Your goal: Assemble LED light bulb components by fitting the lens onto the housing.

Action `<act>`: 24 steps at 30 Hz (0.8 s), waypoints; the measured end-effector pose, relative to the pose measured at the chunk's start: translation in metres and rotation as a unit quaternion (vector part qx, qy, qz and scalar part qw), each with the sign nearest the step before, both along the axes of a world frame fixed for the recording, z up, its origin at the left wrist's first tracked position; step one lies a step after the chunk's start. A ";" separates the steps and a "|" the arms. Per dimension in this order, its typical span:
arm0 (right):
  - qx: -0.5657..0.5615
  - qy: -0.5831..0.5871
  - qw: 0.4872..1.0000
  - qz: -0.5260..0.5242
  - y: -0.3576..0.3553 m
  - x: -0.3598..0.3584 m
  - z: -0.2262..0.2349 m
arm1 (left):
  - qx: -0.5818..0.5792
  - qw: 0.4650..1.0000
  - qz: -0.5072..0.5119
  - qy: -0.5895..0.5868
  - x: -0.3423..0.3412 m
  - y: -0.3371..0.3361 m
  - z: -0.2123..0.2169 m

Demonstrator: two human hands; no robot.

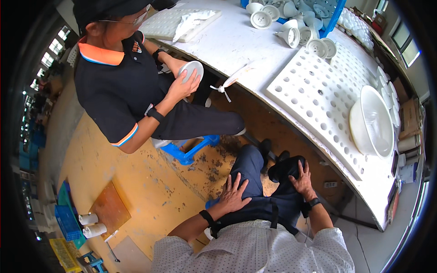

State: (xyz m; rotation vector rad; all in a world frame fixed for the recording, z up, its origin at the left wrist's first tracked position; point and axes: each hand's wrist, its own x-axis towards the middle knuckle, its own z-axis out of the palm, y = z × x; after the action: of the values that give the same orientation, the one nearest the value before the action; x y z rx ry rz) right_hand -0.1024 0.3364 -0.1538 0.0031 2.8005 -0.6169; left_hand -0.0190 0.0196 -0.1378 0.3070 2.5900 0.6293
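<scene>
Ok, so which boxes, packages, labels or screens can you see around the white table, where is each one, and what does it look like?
Cardboard box: far right, beyond the table edge; brown, rectangular.
Small package: right end of the table; white with blue print.
Dark flat device: beside that package; black, slim; whether it is a screen is unclear.
Label: under the table edge; small white rectangle.
Left hand and right hand: resting on the person's own knees.

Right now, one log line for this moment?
left hand: flat on left thigh | right hand: on right knee | nearest: white perforated foam tray
</scene>
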 end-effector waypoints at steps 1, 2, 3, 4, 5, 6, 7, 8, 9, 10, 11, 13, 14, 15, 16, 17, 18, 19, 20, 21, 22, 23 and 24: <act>0.021 -0.007 1.000 -0.011 -0.001 0.000 0.000 | 0.014 1.000 0.000 0.002 0.000 0.000 0.000; 0.000 0.001 1.000 0.000 -0.001 -0.001 0.000 | -0.001 1.000 0.000 -0.001 0.000 0.000 0.001; 0.001 0.003 1.000 0.002 -0.002 -0.001 -0.001 | -0.004 1.000 0.000 -0.001 0.000 0.000 0.001; 0.020 -0.002 1.000 -0.007 -0.002 -0.001 -0.001 | 0.007 1.000 -0.001 -0.001 -0.001 0.000 0.002; 0.002 0.005 1.000 0.005 -0.002 -0.002 -0.001 | -0.007 1.000 0.000 -0.001 -0.001 0.000 0.003; 0.001 0.002 1.000 0.004 -0.002 -0.002 -0.002 | -0.009 1.000 0.000 -0.001 -0.001 0.000 0.004; 0.020 -0.007 1.000 -0.008 -0.003 -0.002 -0.002 | 0.002 1.000 -0.002 -0.003 -0.001 0.000 0.005; 0.000 -0.002 1.000 0.004 -0.003 -0.002 -0.002 | -0.011 1.000 0.000 -0.002 -0.002 0.000 0.005; 0.001 0.003 1.000 0.006 -0.003 -0.003 -0.002 | -0.011 1.000 -0.001 -0.004 -0.002 0.000 0.006; 0.017 0.001 1.000 -0.003 -0.003 -0.003 -0.003 | 0.003 1.000 -0.002 -0.002 -0.002 0.000 0.006; 0.001 0.007 1.000 0.007 -0.003 -0.003 -0.003 | -0.011 1.000 -0.001 -0.006 -0.002 0.000 0.006; 0.011 0.005 1.000 -0.004 -0.003 -0.002 -0.003 | 0.004 1.000 -0.002 -0.003 -0.002 0.000 0.006; -0.007 0.010 1.000 0.006 -0.003 -0.003 -0.003 | -0.006 1.000 -0.001 -0.003 -0.002 0.000 0.006; -0.012 0.016 1.000 0.007 -0.003 -0.003 -0.003 | -0.004 1.000 0.002 -0.006 -0.002 0.000 0.005; 0.005 0.008 1.000 -0.007 -0.003 -0.003 -0.003 | 0.011 1.000 0.004 -0.007 -0.002 0.000 0.005; -0.017 0.022 1.000 0.007 -0.003 -0.003 -0.003 | -0.003 1.000 0.004 -0.010 -0.002 0.000 0.004; -0.013 0.018 1.000 0.005 -0.004 -0.003 -0.004 | 0.000 1.000 0.006 -0.009 -0.002 0.000 0.003; 0.008 0.010 1.000 -0.007 -0.004 -0.003 -0.004 | 0.016 1.000 0.007 -0.009 -0.001 0.000 0.003; -0.009 0.014 1.000 0.003 -0.004 -0.003 -0.004 | 0.002 1.000 0.008 -0.009 -0.001 0.000 0.002; -0.010 0.017 1.000 0.004 -0.003 -0.003 -0.004 | 0.003 1.000 0.009 -0.006 -0.001 0.000 0.002; 0.003 0.018 1.000 -0.006 -0.003 -0.003 -0.004 | 0.018 1.000 0.007 -0.003 -0.001 0.000 0.001; -0.012 0.020 1.000 0.003 -0.003 -0.003 -0.005 | 0.004 1.000 0.007 -0.004 -0.001 -0.001 0.001; -0.012 0.022 1.000 0.002 -0.003 -0.003 -0.005 | 0.005 1.000 0.008 -0.003 -0.001 -0.001 0.001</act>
State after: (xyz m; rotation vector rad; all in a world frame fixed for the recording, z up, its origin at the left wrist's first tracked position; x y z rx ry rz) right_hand -0.1053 0.3337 -0.1583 -0.0217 2.8346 -0.6561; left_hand -0.0197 0.0190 -0.1370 0.2874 2.5866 0.6489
